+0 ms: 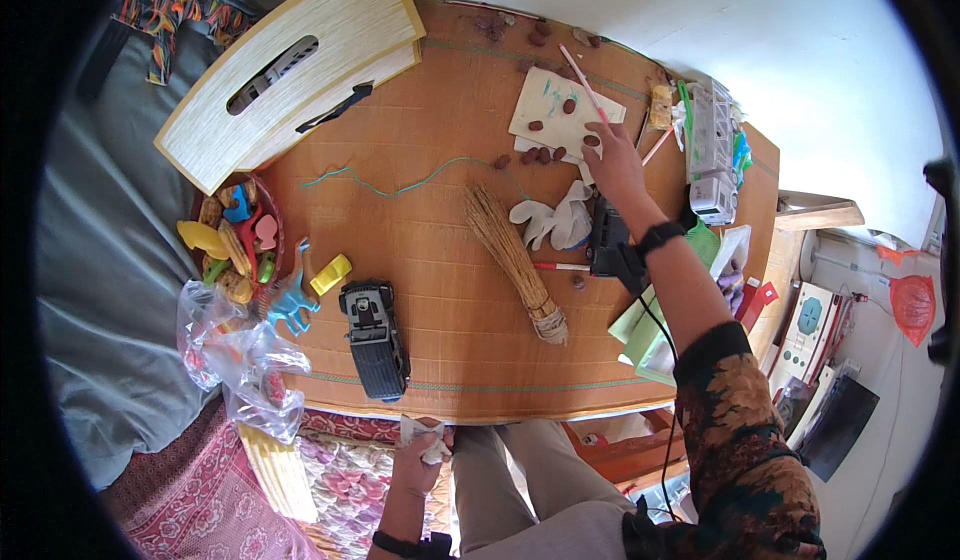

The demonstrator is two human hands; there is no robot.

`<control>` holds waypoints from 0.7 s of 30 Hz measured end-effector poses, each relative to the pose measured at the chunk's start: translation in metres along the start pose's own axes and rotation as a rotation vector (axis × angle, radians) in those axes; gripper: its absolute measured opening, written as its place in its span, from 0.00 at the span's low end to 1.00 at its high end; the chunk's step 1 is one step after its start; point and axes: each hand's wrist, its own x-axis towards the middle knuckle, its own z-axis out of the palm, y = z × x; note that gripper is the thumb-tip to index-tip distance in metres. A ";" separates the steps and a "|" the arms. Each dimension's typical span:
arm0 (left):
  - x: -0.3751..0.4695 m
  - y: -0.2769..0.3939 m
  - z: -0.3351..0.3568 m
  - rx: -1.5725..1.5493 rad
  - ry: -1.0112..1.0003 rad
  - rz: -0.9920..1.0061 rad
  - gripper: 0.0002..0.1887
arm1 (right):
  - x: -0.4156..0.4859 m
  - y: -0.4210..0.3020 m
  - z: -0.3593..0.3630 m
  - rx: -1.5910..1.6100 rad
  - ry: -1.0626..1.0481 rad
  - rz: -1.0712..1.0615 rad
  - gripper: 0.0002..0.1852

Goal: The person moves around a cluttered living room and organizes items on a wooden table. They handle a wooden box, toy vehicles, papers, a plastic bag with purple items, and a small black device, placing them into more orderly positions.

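My left hand (420,464) is below the table's front edge, closed around a crumpled white tissue (435,449). My right hand (621,166) reaches over the far right part of the table. Its index finger and thumb are apart, with a reddish-brown dried date (591,141) between them. I cannot tell whether they grip it. A pink-and-white stick (581,80) ends at the index finger. Under this hand lies a sheet of paper (551,99) with green scribbles, bearing more dates (569,106). Several dates (530,156) line its near edge.
A straw whisk broom (517,267), white gloves (555,219) and a black device (606,237) with a cable lie mid-table. Left are a toy car (375,339), blue toy dinosaur (292,301), filled basket (279,241) and wooden box (292,72). A clear plastic organizer (711,147) stands right.
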 end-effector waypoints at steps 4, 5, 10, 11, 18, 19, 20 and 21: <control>0.003 -0.008 -0.006 -0.175 -0.010 -0.020 0.12 | 0.017 0.005 0.014 -0.107 -0.148 0.141 0.11; 0.003 -0.009 -0.007 -0.192 0.024 -0.015 0.13 | 0.014 -0.001 0.016 -0.037 -0.076 0.062 0.11; 0.012 -0.012 -0.007 -0.363 -0.033 -0.025 0.19 | -0.008 -0.044 0.036 -0.116 -0.139 -0.104 0.15; 0.015 -0.011 -0.006 -0.410 -0.047 -0.034 0.19 | -0.012 -0.051 0.041 -0.163 -0.178 -0.153 0.16; 0.012 -0.009 -0.002 -0.479 -0.104 -0.093 0.23 | -0.018 -0.066 0.061 -0.047 -0.199 -0.158 0.15; 0.011 -0.006 -0.003 -0.499 -0.127 -0.086 0.23 | -0.015 -0.066 0.060 -0.015 -0.143 -0.155 0.14; 0.011 -0.003 -0.004 -0.522 -0.156 -0.082 0.24 | -0.010 -0.065 0.057 0.009 -0.105 -0.133 0.13; 0.012 -0.001 -0.005 -0.530 -0.209 -0.070 0.24 | -0.004 -0.064 0.056 0.014 -0.124 -0.049 0.12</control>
